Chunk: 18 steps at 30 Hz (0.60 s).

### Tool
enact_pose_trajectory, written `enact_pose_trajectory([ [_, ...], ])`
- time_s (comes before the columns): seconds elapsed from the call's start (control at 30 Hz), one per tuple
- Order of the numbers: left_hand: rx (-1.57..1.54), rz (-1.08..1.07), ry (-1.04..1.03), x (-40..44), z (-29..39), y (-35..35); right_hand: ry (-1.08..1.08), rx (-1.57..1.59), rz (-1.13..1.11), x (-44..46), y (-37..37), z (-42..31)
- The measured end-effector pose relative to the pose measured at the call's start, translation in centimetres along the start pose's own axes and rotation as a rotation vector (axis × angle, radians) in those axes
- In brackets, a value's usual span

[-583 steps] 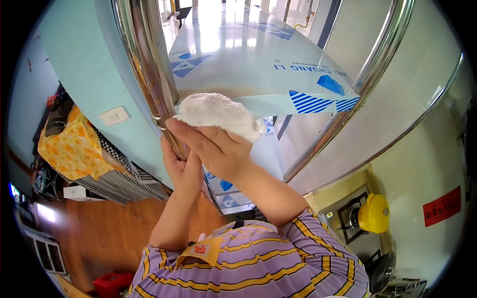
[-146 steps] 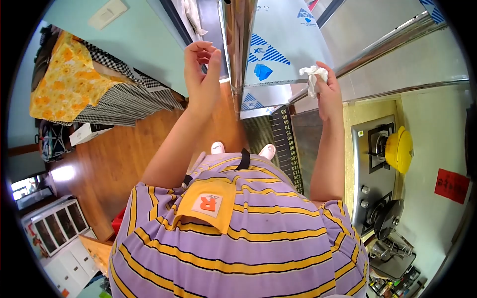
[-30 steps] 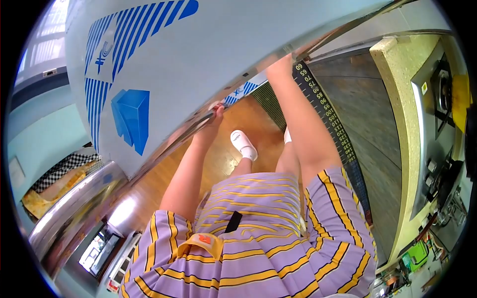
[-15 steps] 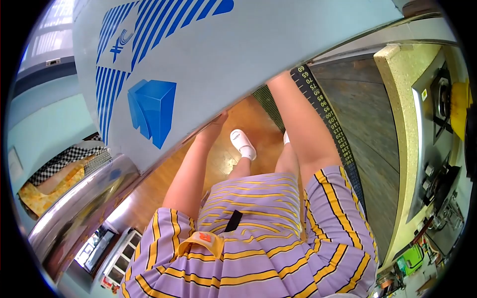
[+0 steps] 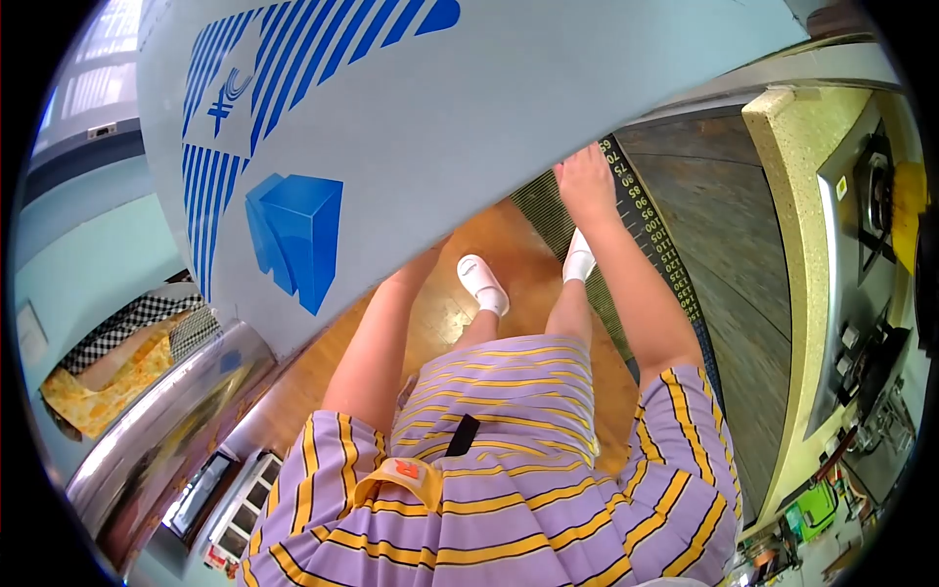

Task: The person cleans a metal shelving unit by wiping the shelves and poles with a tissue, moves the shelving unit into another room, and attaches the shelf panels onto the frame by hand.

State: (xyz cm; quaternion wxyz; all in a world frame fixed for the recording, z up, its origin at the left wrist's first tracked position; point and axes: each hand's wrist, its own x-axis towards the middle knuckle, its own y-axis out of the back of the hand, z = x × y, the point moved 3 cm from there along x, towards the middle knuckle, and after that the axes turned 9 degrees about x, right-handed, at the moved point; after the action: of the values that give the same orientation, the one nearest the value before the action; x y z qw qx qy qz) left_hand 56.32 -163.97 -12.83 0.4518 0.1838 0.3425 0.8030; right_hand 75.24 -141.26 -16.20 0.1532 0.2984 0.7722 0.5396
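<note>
Shelf (image 5: 528, 108): beside metal post (image 5: 186, 421), edge slanting away. Left hand (image 5: 423, 262): nearer post, fingers hidden by shelf. Right hand (image 5: 589, 188): farther along that edge, fingers curled. Either grip we cannot tell.

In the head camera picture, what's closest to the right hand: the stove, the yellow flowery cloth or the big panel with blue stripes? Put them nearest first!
1. Big panel with blue stripes: its lower edge is right beside the right hand.
2. Stove: over on the right side.
3. Yellow flowery cloth: farthest, way across on the left.
</note>
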Motion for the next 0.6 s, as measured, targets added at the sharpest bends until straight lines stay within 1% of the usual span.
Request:
enact_pose_trajectory([
  [0.07, 0.001, 0.007, 0.012, 0.0, 0.4, 0.1, 0.011, 0.107, 0.06, -1.2, 0.5, 0.9],
  [0.1, 0.002, 0.012, 0.015, 0.0, 0.6, 0.2, -0.02, 0.165, 0.137, -1.6, 0.5, 1.6],
  [0.13, 0.005, 0.018, 0.013, 0.0, 0.8, 0.3, -0.123, 0.253, 0.083, -2.2, 0.3, 2.5],
  [0.23, 0.017, 0.024, 0.004, 0.6, 0.8, 0.2, -0.403, 0.498, 0.178, -4.8, -0.4, 4.8],
  [0.3, 0.028, 0.017, 0.009, 0.4, 0.6, 0.0, -0.397, 0.593, 0.258, -6.2, -1.3, 4.0],
  [0.33, 0.033, 0.009, 0.015, 0.0, 0.5, -0.1, -0.398, 0.642, 0.294, -6.5, -0.7, 2.4],
  [0.4, -0.013, 0.007, 0.039, -0.2, 0.4, 0.2, -0.449, 0.915, 0.243, -5.9, 0.9, -1.1],
  [0.47, -0.109, 0.013, 0.072, -0.3, 0.6, 0.1, -0.426, 1.171, 0.245, -4.8, 0.4, -4.4],
  [0.53, -0.195, 0.018, 0.101, -0.6, 0.6, 0.0, -0.36, 1.079, 0.045, -2.6, 1.9, -7.9],
  [0.6, -0.22, 0.002, 0.147, -0.5, 1.9, 0.5, -0.074, 1.036, 0.106, -0.3, 1.4, -11.0],
])
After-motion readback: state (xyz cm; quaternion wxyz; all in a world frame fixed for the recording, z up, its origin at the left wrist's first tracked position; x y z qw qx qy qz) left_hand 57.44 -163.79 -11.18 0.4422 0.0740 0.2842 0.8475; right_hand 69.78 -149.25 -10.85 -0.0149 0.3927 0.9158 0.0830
